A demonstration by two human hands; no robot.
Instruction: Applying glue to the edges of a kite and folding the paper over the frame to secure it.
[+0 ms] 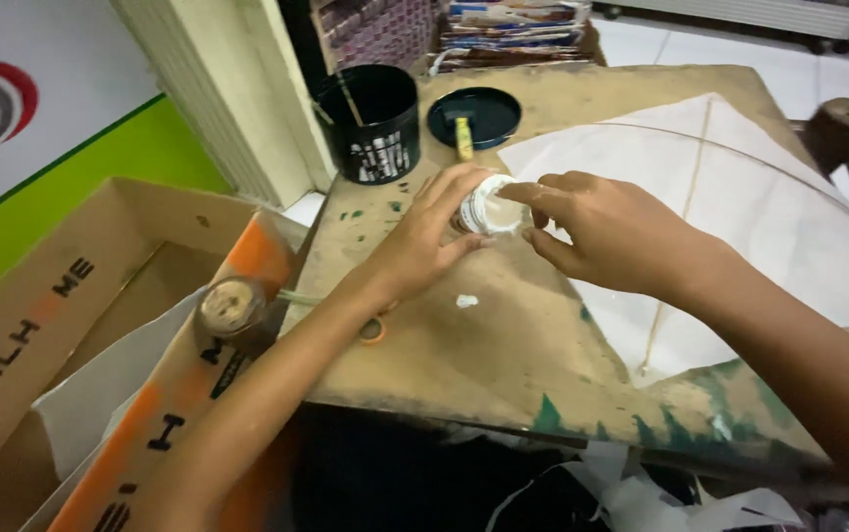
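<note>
1. Glue pot, a small round white container, sits near the middle of the bench, just off the left corner of the white kite paper.
2. My left hand wraps around the pot's side, fingers curled and thumb pressed underneath; I judge this grip steadies it so it cannot slide.
3. My right hand comes in from the right, fingertips bunched together at the pot's open top; whether they pinch anything or dip inside, I cannot tell.
4. A white dab lies on the bare bench just in front of the pot, apart from the hands.
5. The kite paper is spread flat over the right half of the bench with thin sticks laid across it, close to the pot, so paste is within easy reach.
6. At the far edge stand a black tin and its dark lid, with a small yellow piece on the lid, well clear of the hands.
7. A cardboard box stands beside the bench's left edge, a round tape roll resting on its flap.
</note>
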